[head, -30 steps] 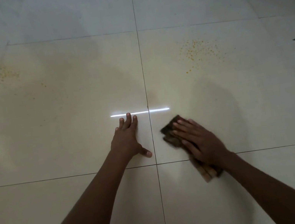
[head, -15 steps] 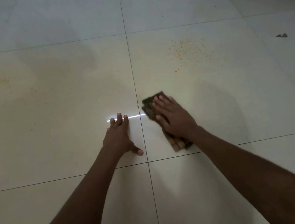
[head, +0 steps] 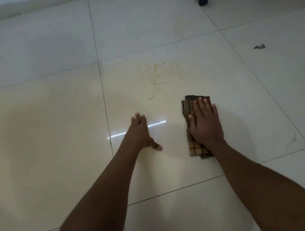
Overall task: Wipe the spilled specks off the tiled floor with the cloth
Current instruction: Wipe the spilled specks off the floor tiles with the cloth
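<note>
My right hand (head: 205, 124) presses the cloth (head: 194, 148) with flat fingers, short of the specks (head: 162, 72); my left hand (head: 141, 135) (fingers straight) braces me on the floor (head: 49, 132).

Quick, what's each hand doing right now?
Left hand: open, flat on the floor.
Right hand: open, pressing the cloth down.

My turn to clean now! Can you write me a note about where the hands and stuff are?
Left hand: flat on the tiled floor, holding nothing.
Right hand: pressing flat on the folded checked cloth.
Yellow specks: scattered just ahead and left of the cloth, on the same tile, not yet wiped.
Left to do: push the cloth forward over the specks. A grey scrap lies farther right.
</note>
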